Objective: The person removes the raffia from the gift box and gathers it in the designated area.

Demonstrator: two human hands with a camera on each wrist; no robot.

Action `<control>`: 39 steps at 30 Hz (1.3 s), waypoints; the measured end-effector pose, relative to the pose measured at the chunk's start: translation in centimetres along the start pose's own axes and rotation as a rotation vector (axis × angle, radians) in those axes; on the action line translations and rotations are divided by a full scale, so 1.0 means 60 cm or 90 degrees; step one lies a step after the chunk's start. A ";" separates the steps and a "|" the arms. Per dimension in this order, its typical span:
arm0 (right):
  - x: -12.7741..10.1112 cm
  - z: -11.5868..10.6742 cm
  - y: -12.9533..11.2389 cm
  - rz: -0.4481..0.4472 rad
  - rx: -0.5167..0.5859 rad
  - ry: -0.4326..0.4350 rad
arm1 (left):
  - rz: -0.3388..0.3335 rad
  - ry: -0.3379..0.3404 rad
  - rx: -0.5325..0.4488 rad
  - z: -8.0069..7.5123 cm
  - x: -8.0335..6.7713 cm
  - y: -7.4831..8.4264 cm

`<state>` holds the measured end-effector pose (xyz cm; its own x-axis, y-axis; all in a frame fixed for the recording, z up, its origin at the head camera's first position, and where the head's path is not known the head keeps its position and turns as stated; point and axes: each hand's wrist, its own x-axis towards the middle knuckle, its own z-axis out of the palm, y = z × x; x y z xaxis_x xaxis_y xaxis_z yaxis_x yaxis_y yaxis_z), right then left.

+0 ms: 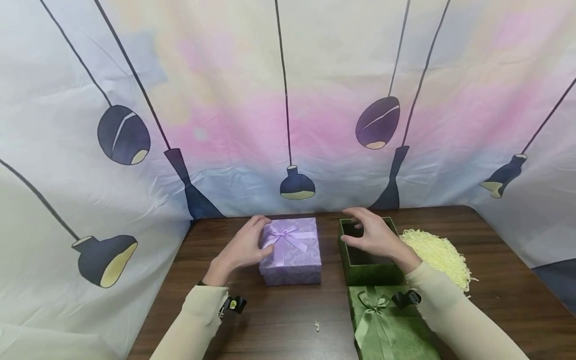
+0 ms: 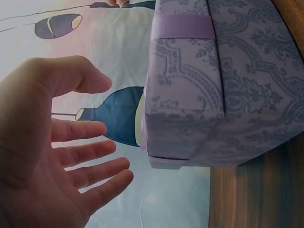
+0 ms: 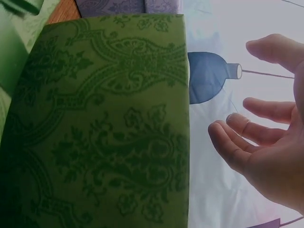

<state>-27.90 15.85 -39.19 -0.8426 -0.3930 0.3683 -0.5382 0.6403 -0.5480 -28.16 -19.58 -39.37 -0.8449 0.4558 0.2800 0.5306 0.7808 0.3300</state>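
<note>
A lidded purple gift box [image 1: 292, 252] with a ribbon bow stands near the back of the table. My left hand [image 1: 245, 245] hovers over its left side with fingers spread. The left wrist view shows this hand [image 2: 71, 137] apart from the box's patterned wall [image 2: 256, 80]. Above the uncovered green gift box [image 1: 371, 275], my right hand [image 1: 375, 235] has thumb and fingers apart, holding nothing. Part of the dark interior is hidden by that hand. In the right wrist view its fingers [image 3: 256, 128] curve loosely beyond the green box wall [image 3: 104, 118].
The green lid [image 1: 405, 325] with its bow lies in front of the green box, partly under the right forearm. Pale yellow shredded paper [image 1: 436, 257] is heaped to the right. One small shred [image 1: 317, 326] lies on the brown table [image 1: 274, 320]. A printed curtain [image 1: 243, 125] hangs behind.
</note>
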 end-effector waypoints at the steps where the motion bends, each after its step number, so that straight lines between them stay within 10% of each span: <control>1: 0.001 0.002 -0.001 0.002 0.004 -0.002 | -0.002 0.000 -0.001 0.000 -0.001 -0.002; 39: 0.031 0.075 -0.025 0.036 0.048 -0.047 | -0.033 -0.006 -0.103 0.019 -0.026 -0.032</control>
<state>-28.74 11.19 -41.04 -0.8695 -0.4063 0.2809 -0.4873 0.6126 -0.6223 -27.93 -21.33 -41.45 -0.8714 0.4219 0.2503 0.4900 0.7249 0.4841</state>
